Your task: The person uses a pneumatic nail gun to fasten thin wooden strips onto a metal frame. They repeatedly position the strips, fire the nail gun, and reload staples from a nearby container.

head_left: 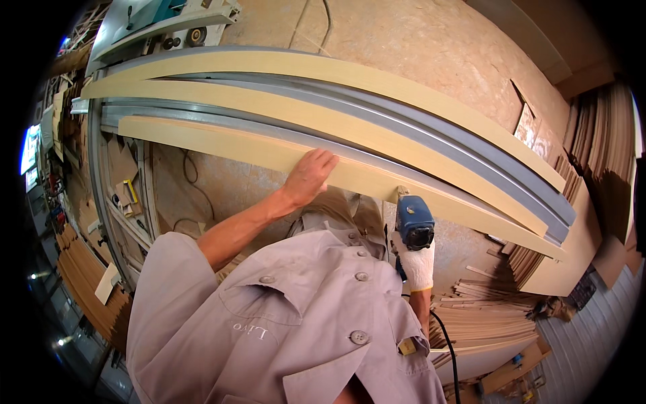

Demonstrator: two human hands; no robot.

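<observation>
A long pale-yellow wooden board (222, 145) lies nearest me along grey metal rails (471, 158). My bare left hand (311, 176) grips it near its middle, fingers curled over the top edge. To the right, my right hand (414, 264), in a white knit glove, is wrapped around a blue corded power tool (415, 219). The tool's front end meets the board's near side; its exact kind is not clear, and the glove's fingers are partly hidden beneath its body. A middle board (269, 102) and a far board (363, 75) of the same pale colour lie beyond.
A black cord (449, 343) trails down past my right forearm. Stacked wooden strips (488, 320) lie at the lower right, with tall brown panels (602, 135) at the far right. Machinery with a dark round knob (196, 36) stands at the upper left. More brown boards (87, 283) lie at left.
</observation>
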